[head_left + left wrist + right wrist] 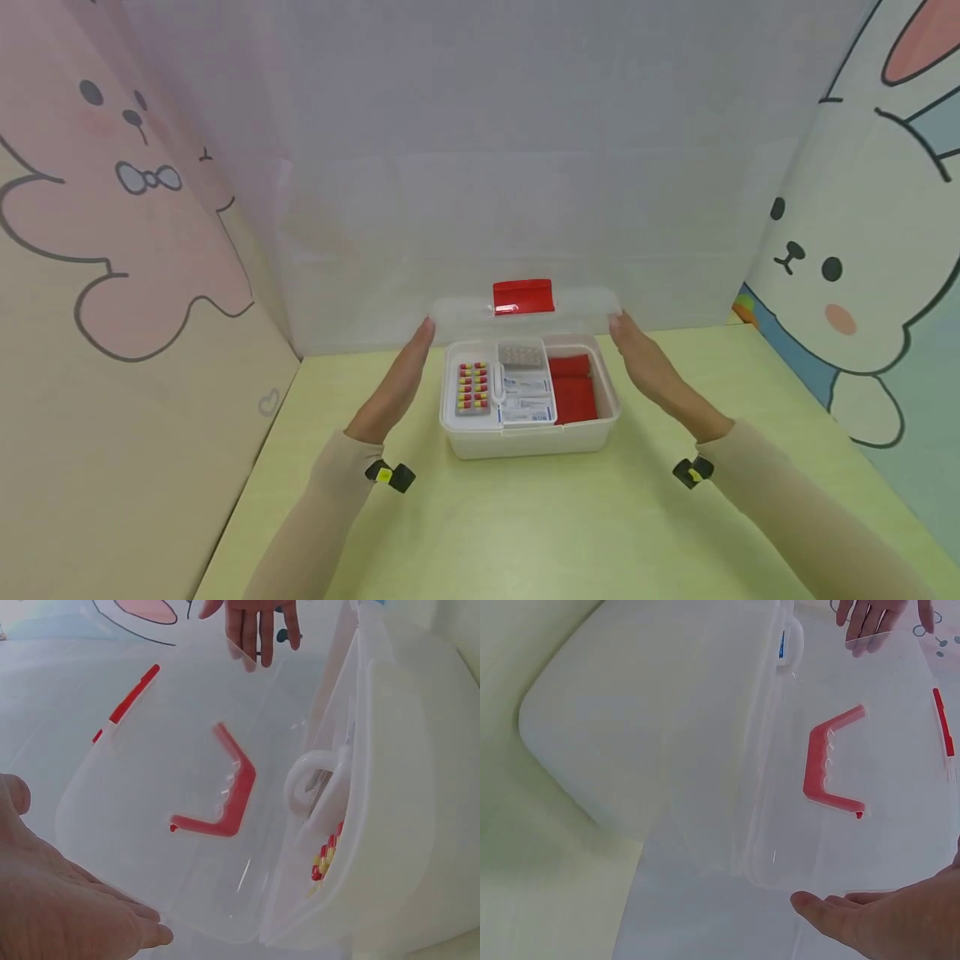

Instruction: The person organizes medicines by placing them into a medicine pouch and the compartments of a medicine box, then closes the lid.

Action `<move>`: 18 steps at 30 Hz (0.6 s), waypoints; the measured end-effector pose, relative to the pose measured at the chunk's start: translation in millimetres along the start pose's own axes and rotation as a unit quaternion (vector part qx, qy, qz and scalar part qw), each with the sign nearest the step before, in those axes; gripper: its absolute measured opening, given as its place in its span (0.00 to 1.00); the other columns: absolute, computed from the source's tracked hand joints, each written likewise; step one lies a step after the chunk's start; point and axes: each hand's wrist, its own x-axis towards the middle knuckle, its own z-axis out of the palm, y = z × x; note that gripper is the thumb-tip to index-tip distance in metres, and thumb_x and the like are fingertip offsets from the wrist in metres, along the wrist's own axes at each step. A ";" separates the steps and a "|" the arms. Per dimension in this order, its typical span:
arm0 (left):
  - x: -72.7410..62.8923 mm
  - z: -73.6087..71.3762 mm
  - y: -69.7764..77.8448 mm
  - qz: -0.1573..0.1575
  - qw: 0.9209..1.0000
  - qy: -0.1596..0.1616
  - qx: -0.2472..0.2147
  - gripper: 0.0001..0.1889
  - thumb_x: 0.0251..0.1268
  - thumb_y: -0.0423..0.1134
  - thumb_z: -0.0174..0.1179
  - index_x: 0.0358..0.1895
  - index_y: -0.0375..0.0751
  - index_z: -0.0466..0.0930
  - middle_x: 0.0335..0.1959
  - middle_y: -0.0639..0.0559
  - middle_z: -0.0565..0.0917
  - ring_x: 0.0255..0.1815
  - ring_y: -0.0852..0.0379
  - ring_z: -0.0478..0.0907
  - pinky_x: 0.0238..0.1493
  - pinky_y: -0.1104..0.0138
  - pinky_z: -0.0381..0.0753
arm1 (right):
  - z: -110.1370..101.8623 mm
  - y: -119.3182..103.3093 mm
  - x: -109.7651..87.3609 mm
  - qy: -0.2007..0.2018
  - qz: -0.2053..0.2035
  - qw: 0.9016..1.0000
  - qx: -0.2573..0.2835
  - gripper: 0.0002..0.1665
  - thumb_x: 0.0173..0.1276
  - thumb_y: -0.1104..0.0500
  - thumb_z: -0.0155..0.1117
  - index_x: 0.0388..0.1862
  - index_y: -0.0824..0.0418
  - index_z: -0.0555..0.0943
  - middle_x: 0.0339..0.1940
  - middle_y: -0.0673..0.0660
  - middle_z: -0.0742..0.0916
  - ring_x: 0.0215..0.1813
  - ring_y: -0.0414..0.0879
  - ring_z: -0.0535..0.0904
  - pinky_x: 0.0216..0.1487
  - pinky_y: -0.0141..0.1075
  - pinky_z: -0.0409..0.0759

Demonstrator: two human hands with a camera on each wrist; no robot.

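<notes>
A white first-aid style box (532, 443) stands on the table with its clear lid (135, 802) raised at the back. My left hand (393, 387) is at the lid's left edge, fingers straight. My right hand (660, 379) mirrors it at the right edge, fingers extended along the rim. The lid carries a red latch (523, 297) and a red carrying handle (817, 761). Inside the box, a white tray (450, 408) holds a blister pack of red-and-yellow capsules (472, 388), a tablet blister pack (521, 357) and small printed packets (527, 385). Red folded items (575, 396) lie to its right.
The pale yellow-green table (495, 533) extends in front of the box and to both sides. Behind it hangs a whitish sheet (465, 167). Side panels printed with a pink bear (157, 225) and a white rabbit (862, 250) flank the table.
</notes>
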 end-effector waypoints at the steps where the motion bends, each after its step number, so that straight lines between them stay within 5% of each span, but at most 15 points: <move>1: -0.9 0.3 -1.3 -0.004 1.000 0.001 0.001 0.44 0.69 0.73 0.27 0.80 0.54 0.30 0.81 0.60 0.33 0.82 0.56 0.26 0.79 0.49 0.29 | 1.4 1.3 -1.4 0.005 -0.004 1.000 0.008 0.40 0.79 0.36 0.25 0.81 0.53 0.38 0.82 0.59 0.48 0.81 0.64 0.44 0.77 0.61 0.46; 10: -10.7 7.8 -13.9 -0.016 0.999 0.013 0.026 0.46 0.68 0.74 0.34 0.80 0.55 0.30 0.82 0.58 0.35 0.82 0.53 0.29 0.79 0.45 0.32 | 11.2 11.7 -10.2 0.038 -0.003 0.998 0.044 0.40 0.79 0.36 0.31 0.82 0.52 0.43 0.82 0.61 0.53 0.81 0.65 0.46 0.76 0.64 0.46; 18: -19.1 16.1 -27.7 -0.014 0.998 0.031 0.057 0.41 0.73 0.66 0.38 0.80 0.56 0.32 0.82 0.58 0.38 0.83 0.51 0.33 0.79 0.46 0.36 | 21.2 19.4 -20.2 0.054 0.012 0.998 0.030 0.41 0.79 0.39 0.39 0.82 0.54 0.44 0.78 0.68 0.59 0.73 0.72 0.61 0.70 0.67 0.60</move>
